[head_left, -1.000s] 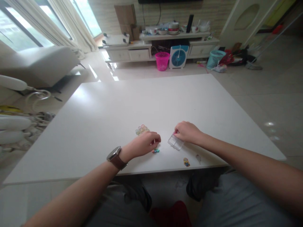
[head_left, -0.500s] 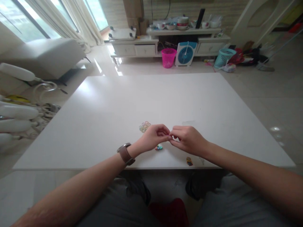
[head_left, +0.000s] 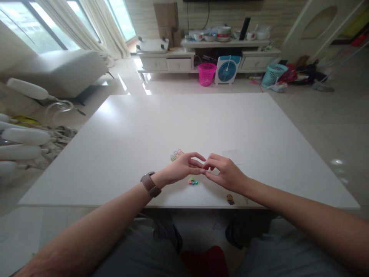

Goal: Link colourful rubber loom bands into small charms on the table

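Observation:
My left hand (head_left: pixel 187 165), with a brown-strapped watch (head_left: pixel 150 184) on its wrist, meets my right hand (head_left: pixel 226 171) above the white table (head_left: pixel 138 138). Both are closed in a pinch, fingertips together. A tiny reddish thing (head_left: pixel 205 168) shows between them, too small to name. Behind my left hand lies a pile of pale coloured rings (head_left: pixel 176 155), partly covered by that hand. Several small bright pieces (head_left: pixel 193 181) in green, blue and pink lie just below it. Nearer the front edge, below my right hand, is a yellow and blue cartoon figure (head_left: pixel 230 199).
A clear plastic piece (head_left: pixel 233 156) lies flat beyond my right hand. Past the table stand a pink basket (head_left: pixel 206 75), a blue box fan (head_left: pixel 227 70) and a light blue basket (head_left: pixel 273 75). White padded parts (head_left: pixel 25 136) stand left of the table.
My fingers have shifted slightly to the left, and the left fingers have straightened somewhat. More of the small bright pieces and the clear plastic shows. The view has tilted up a little.

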`<state>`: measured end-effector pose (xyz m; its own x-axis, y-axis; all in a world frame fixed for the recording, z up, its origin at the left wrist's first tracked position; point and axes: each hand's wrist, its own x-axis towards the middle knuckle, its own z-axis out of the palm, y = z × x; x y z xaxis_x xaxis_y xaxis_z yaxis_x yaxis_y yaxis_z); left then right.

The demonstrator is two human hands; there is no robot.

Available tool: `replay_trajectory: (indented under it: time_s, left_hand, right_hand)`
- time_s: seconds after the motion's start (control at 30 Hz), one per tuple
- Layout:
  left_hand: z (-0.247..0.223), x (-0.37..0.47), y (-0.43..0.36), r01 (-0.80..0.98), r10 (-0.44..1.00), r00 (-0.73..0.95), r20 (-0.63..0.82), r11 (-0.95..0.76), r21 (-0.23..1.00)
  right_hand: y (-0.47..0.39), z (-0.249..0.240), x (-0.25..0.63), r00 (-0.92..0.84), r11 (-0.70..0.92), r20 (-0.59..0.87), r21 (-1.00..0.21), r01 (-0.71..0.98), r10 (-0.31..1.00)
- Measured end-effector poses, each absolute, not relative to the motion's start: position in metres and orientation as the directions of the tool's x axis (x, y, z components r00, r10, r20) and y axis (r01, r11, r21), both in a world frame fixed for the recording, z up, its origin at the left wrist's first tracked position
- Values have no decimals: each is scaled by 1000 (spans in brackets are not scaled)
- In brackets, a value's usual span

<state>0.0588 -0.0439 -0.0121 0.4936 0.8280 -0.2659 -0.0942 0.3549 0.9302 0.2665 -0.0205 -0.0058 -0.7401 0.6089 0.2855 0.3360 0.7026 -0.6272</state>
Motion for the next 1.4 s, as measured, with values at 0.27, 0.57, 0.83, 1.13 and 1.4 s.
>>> replay_trajectory:
  time_s: [0.27, 0.57, 0.83, 1.13, 1.4]
  left_hand:
    - [-12, 44, -37, 20, 812, 514, -277, 311, 950]
    - [-17, 39, -39, 137, 709, 623, -331, 318, 938]
    - [-14, 42, -42, 114, 766, 539, -349, 345, 932]
    - [-9, 29, -32, 371, 862, 386, -328, 181, 911]
    - [-5, 29, -38, 698, 854, 454, -254, -163, 698]
  right_hand:
    - [-20, -6, 264, -783, 671, 264, -698, 248, 564]
    - [-22, -15, 262, -856, 648, 226, -746, 155, 464]
    - [-20, -11, 259, -822, 564, 165, -798, 213, 545]
    - [-18, -24, 260, -813, 726, 166, -572, 381, 558]
    - [-20, -36, 256, -844, 835, 91, -233, 499, 529]
